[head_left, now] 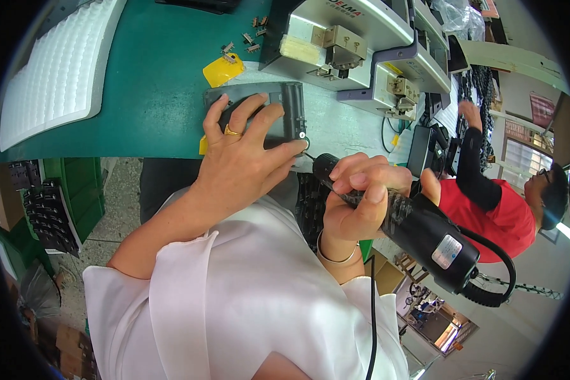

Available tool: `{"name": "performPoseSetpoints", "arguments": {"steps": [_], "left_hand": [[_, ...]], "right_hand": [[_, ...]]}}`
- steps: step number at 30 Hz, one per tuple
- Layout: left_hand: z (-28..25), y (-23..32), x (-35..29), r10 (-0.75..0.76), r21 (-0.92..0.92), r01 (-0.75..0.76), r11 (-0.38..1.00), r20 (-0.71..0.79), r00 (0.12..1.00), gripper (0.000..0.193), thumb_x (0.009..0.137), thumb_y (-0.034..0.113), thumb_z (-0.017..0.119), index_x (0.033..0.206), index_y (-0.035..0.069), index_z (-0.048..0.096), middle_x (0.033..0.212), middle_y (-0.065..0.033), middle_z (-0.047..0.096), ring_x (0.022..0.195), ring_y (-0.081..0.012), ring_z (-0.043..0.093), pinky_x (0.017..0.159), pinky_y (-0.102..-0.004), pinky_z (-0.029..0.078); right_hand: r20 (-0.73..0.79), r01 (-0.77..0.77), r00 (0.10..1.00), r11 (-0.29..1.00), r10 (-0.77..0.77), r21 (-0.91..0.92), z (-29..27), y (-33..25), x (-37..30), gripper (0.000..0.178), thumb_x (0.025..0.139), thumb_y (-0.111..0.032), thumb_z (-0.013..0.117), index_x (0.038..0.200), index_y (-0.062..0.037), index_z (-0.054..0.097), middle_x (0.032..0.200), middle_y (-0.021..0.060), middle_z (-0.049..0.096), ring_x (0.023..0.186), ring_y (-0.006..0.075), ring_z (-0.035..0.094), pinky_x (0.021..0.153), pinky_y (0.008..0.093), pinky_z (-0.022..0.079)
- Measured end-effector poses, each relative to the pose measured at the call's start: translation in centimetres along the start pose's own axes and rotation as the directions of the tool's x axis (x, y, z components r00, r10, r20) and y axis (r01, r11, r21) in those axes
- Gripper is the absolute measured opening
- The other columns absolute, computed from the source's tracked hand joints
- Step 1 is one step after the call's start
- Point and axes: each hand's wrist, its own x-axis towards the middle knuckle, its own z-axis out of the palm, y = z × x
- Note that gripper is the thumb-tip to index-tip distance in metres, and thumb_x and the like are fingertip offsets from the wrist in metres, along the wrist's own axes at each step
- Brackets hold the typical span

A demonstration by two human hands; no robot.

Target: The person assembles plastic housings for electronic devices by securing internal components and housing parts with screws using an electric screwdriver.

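Note:
Along the near edge of the green table lies a dark grey rectangular casing (292,101). My left hand (247,152) is spread over it, fingers bent on its top and thumb at its right near corner, holding it down. My right hand (367,196) is wrapped round a black electric screwdriver (424,231), which is tilted with its bit toward the casing. The bit's tip is close to that corner, beside my left thumb; whether it touches is too small to tell. A cable curls from the screwdriver's back end.
Beyond the casing lie a yellow tag (223,71) and several small metal parts (250,45). Grey bench machines (348,44) stand at the back right. A white foam tray (60,76) rests at the far left. At right, a person in a red top (487,218) reaches toward the bench.

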Motion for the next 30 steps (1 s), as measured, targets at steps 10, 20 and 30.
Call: {"name": "performPoseSetpoints", "arguments": {"steps": [10,20,30], "left_hand": [[0.0,0.1,0.4,0.027,-0.018,-0.028,0.999,-0.022,0.999,0.030,0.070,0.022,0.076,0.100,0.027,0.072,0.121,-0.0056,0.051,0.126,-0.0281,0.041,0.108,-0.0508,0.015],[-0.5,0.6,0.5,0.053,0.067,-0.056,0.996,0.037,0.998,0.031,0.069,0.021,0.077,0.099,0.027,0.071,0.117,-0.0055,0.053,0.122,-0.0265,0.044,0.107,-0.0513,0.018],[-0.5,1.0,1.1,0.061,0.112,-0.066,0.992,0.046,0.997,0.030,0.069,0.019,0.077,0.097,0.028,0.072,0.114,-0.0052,0.054,0.121,-0.0273,0.045,0.107,-0.0507,0.020]], "right_hand": [[0.092,0.038,0.995,0.999,-0.035,-0.024,0.3,1.1,1.4,0.047,0.087,-0.004,0.064,0.121,-0.0084,0.032,0.065,0.0097,0.055,0.050,0.0185,0.055,0.048,0.0335,0.051],[-0.171,0.121,0.981,0.976,-0.090,0.182,-4.8,0.4,6.2,0.041,0.086,-0.006,0.057,0.122,-0.0070,0.037,0.067,0.0077,0.054,0.048,0.0175,0.051,0.045,0.0342,0.050],[-0.268,0.308,0.911,0.949,-0.314,-0.067,-7.0,1.4,11.6,0.042,0.083,0.000,0.057,0.119,0.0003,0.035,0.066,0.0110,0.056,0.046,0.0164,0.053,0.046,0.0319,0.053]]}}
